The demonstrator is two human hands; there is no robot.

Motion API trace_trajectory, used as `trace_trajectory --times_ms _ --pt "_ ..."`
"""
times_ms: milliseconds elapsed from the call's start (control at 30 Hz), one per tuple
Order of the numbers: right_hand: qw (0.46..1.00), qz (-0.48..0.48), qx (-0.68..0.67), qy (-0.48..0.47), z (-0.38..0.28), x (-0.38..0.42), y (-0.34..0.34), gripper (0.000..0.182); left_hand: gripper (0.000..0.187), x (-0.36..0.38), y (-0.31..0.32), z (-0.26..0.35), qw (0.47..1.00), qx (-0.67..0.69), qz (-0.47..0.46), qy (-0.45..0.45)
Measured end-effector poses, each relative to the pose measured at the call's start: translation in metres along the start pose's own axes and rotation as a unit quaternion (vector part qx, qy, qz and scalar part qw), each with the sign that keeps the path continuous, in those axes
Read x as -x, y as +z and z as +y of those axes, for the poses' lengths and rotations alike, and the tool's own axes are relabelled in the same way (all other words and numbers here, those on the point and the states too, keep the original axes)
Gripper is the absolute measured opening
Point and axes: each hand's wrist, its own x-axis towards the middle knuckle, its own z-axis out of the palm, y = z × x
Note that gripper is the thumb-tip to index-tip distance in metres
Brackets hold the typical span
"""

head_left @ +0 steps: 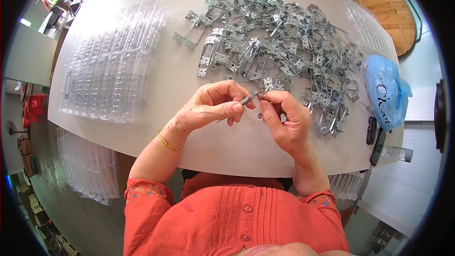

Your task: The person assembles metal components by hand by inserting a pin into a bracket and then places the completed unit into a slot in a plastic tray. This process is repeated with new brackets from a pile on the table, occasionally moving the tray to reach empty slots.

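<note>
One metal piece (246, 100) between left grip (210, 104), right grip (289, 119).

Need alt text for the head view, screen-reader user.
A person's left hand and right hand hold a small metal part over a pale table. Beyond lies a heap of metal brackets; clear plastic trays sit at left, a blue plastic bag at right.

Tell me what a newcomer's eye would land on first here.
Probably the tangled heap of metal parts across the far middle of the table. Next, just nearer, the left hand pinches a metal piece, the right hand close beside it. The blue bag toward the right edge stands out too.
</note>
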Motion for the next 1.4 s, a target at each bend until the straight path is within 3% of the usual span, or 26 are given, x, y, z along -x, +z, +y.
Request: trace_trajectory --times_ms 367,433,567,633,767,833,933,1067,1300,1400 --pt "0.982 -0.053 -0.103 0.15 -0.004 0.005 -0.005 0.004 0.022 0.001 0.005 0.007 0.988 -0.155 0.01 0.017" --pt "0.949 -0.082 -0.231 0.196 -0.01 0.001 -0.01 0.003 0.023 0.0 0.006 0.006 0.981 -0.19 -0.013 0.043" --pt "0.926 -0.102 -0.271 0.242 -0.013 -0.003 -0.017 0.004 0.021 0.001 0.007 0.006 0.985 -0.171 -0.011 0.032" --pt "0.952 -0.101 -0.203 0.205 -0.009 -0.002 -0.018 0.003 0.023 0.001 0.007 0.008 0.999 -0.048 0.018 0.005" --pt "0.968 -0.021 -0.197 0.155 -0.005 -0.004 -0.012 0.004 0.024 0.002 0.007 0.013 0.998 -0.002 0.052 -0.044" --pt "0.996 -0.004 -0.092 -0.01 0.005 -0.009 -0.011 0.009 0.026 0.002 0.006 0.011 0.998 0.025 0.024 -0.043" --pt "0.994 -0.058 -0.074 -0.049 0.004 -0.011 -0.009 0.012 0.028 0.002 0.006 0.008 0.998 0.015 0.004 -0.056" --pt "0.992 -0.069 -0.107 -0.017 0.003 -0.007 -0.008 0.011 0.031 0.002 0.004 0.008 0.998 0.002 -0.022 -0.064" --pt "0.988 0.009 -0.154 -0.021 0.005 -0.005 -0.015 0.011 0.04 -0.003 0.003 0.009 0.997 0.072 0.034 -0.019" --pt "0.986 0.018 -0.165 -0.03 0.003 -0.005 -0.014 0.012 0.035 0.001 -0.001 0.008 0.996 0.047 0.043 -0.056"
